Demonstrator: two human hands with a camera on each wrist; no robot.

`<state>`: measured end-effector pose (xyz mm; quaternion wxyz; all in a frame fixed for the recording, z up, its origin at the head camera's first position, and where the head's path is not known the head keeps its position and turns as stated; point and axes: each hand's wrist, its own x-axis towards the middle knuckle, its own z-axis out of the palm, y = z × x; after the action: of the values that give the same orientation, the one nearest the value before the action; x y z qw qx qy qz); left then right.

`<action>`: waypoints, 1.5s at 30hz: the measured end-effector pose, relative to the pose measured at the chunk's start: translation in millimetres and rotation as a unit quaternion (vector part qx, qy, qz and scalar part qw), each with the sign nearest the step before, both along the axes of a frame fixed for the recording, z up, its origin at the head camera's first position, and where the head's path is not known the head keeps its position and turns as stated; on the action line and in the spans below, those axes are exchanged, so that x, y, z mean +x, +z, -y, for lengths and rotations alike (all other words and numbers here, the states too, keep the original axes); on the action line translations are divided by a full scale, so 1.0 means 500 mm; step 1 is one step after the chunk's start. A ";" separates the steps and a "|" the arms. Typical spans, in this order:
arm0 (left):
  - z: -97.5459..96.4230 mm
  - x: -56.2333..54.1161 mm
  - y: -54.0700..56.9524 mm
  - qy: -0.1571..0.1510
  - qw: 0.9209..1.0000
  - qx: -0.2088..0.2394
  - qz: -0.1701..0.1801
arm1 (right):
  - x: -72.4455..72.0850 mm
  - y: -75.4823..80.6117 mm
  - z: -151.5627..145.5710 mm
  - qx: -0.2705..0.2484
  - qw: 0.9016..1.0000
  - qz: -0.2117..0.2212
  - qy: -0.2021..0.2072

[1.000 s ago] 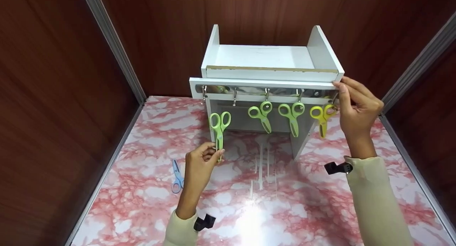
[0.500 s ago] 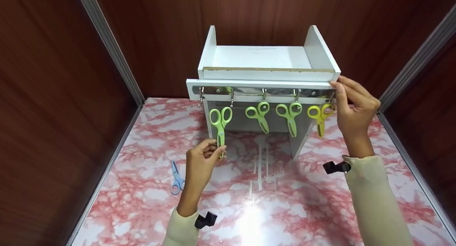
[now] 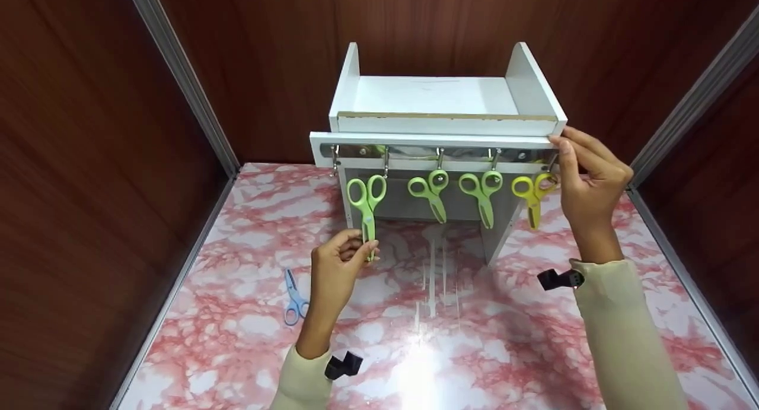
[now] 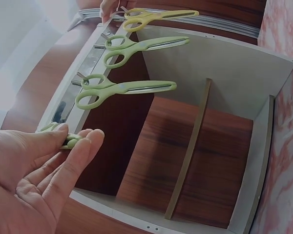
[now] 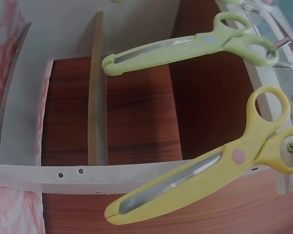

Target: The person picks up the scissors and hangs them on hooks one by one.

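My left hand (image 3: pixel 335 273) pinches a pair of green scissors (image 3: pixel 368 214) near the blade tip, handles upward. One handle loop is close to the second hook (image 3: pixel 386 161) from the left; whether they touch I cannot tell. The right hand (image 3: pixel 596 187) grips the right end of a white hook rail (image 3: pixel 415 140), thumb in front. From the rail's hooks hang yellow scissors (image 5: pixel 200 187) by the right hand and two green pairs, the middle one (image 4: pixel 127 87) and its neighbour (image 5: pixel 161 56). In the left wrist view, fingers hide most of the held scissors.
The rail runs along the front of a white shelf unit (image 3: pixel 427 95) with raised sides. Blue scissors (image 3: pixel 293 294) lie on the red-and-white marbled table (image 3: pixel 249 279), left of my left forearm. Brown panels (image 3: pixel 284 54) with metal edges enclose the table.
My left hand has raised the green scissors slightly, bringing the handles nearer the second hook. The right hand keeps its grip on the rail. The head view has shifted a little.
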<state>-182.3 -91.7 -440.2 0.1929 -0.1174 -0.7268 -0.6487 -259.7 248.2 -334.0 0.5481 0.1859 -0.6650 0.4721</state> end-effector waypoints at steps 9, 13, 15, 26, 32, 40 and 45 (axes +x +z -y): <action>-0.002 -0.004 0.007 -0.008 1.000 0.007 0.002 | 0.000 -0.002 -0.004 0.001 1.000 0.008 -0.006; -0.003 -0.004 0.009 -0.011 1.000 0.007 0.004 | -0.001 -0.005 -0.006 0.002 1.000 0.009 -0.006; -0.004 -0.005 0.009 -0.011 1.000 0.005 0.003 | -0.002 -0.006 -0.007 0.004 1.000 0.010 -0.006; -0.007 -0.016 0.009 -0.015 1.000 0.005 0.002 | 0.002 -0.002 -0.002 0.005 1.000 0.004 0.001; -0.009 -0.023 0.002 -0.015 1.000 0.011 -0.001 | 0.003 -0.002 -0.003 0.007 1.000 0.003 0.004; -0.010 -0.032 -0.004 -0.014 1.000 0.012 0.006 | -0.001 -0.003 -0.007 0.007 1.000 0.001 0.003; -0.012 -0.039 -0.009 -0.019 1.000 0.017 0.010 | -0.001 -0.003 -0.007 0.010 1.000 0.002 0.002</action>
<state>-201.7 -85.9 -444.9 0.1752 -0.1210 -0.7155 -0.6654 -260.3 251.5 -335.3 0.5437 0.1919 -0.6703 0.4672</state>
